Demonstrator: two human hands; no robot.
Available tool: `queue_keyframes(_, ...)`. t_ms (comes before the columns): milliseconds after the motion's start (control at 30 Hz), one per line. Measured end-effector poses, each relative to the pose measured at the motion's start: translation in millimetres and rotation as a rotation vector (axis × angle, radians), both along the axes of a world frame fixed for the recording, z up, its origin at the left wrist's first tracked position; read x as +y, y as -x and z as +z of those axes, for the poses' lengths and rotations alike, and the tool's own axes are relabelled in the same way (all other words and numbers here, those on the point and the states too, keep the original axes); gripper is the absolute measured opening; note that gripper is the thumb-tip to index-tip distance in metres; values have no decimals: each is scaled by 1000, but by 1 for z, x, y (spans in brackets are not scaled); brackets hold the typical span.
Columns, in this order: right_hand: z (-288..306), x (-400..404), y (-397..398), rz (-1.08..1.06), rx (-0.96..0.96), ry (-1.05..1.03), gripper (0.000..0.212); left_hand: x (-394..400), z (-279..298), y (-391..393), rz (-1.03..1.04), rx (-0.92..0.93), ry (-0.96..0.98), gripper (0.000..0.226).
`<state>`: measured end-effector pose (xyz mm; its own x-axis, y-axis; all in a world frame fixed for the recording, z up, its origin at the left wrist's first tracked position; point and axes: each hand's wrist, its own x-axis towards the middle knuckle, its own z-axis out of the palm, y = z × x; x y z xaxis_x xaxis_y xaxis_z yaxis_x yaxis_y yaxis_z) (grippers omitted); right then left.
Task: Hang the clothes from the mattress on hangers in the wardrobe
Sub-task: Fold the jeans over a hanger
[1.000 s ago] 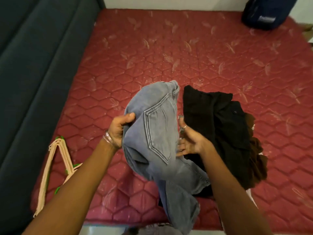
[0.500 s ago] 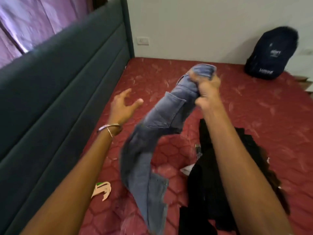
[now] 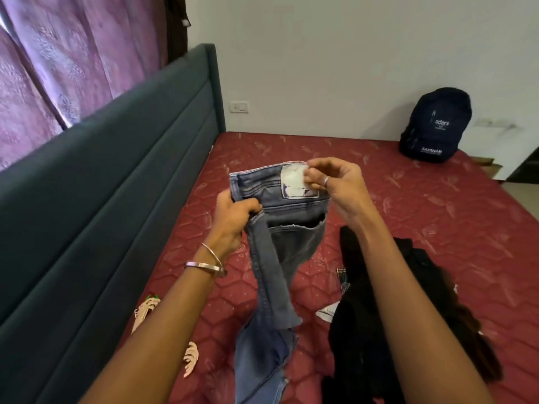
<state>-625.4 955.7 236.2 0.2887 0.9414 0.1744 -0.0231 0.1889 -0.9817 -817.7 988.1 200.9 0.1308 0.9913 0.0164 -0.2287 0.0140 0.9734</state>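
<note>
Left hand point(image 3: 233, 220): fingers curled tight, gripping the jeans point(image 3: 274, 258) at the waistband's left end. Right hand point(image 3: 335, 182): fingertips pinching the waistband's right end beside the white patch point(image 3: 294, 182). The jeans hang below both hands over the mattress point(image 3: 408, 199), waistband up, long axis vertical, legs down.

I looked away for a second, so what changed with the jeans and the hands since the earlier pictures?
The left hand, open half a second ago, now grips the jeans at the waistband; the right hand shifted to pinch by the label. The jeans now hang spread between both. The black clothes pile stays on the mattress.
</note>
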Motion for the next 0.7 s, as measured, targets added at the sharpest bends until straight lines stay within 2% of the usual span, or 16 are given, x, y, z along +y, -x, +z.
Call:
queue_keyframes(67, -20, 0, -14, -195, -122, 114, 41, 1, 10, 12, 19, -99, 63, 23)
queue_keyframes(100, -28, -3, -17, -183, -144, 199, 56, 1, 19, 18, 2, -148, 68, 25)
queue_keyframes(133, -33, -6, -16, -83, -110, 260, 69, 2, 29, 23, -28, -204, 63, 30)
queue_keyframes(167, -36, -8, -12, 72, 2, 269, 74, 4, 40, 28, -71, -262, 64, 34)
queue_keyframes(233, -29, -8, -3, 333, 231, 170, 66, 11, 65, 35, -119, -346, 61, 31)
queue_keyframes(300, -2, -2, 4, 404, 297, 58, 55, 27, 94, 43, -54, -325, -48, 20)
queue_keyframes(333, 16, 3, 8, 383, 289, 32, 52, 37, 111, 46, 5, -259, -131, 16)
queue_keyframes(400, 57, 14, 12, 297, 276, 16, 41, 53, 145, 52, 193, 0, -305, 25)
queue_keyframes(500, 115, 30, 23, 26, 293, -158, 20, 55, 189, 47, 648, 648, -485, 34)
queue_keyframes(533, 134, 32, 28, -42, 280, -260, 20, 48, 202, 40, 740, 727, -584, 33)
queue_keyframes(567, 153, 32, 33, -87, 247, -353, 21, 37, 216, 31, 699, 701, -688, 33)
queue_keyframes(600, 170, 30, 38, -117, 208, -422, 25, 25, 227, 21, 533, 590, -725, 33)
queue_keyframes(667, 196, 25, 47, -114, 159, -507, 34, -1, 244, -2, 143, 370, -570, 41)
queue_keyframes(700, 203, 20, 50, -69, 126, -525, 37, -12, 250, -12, 2, 335, -461, 43)
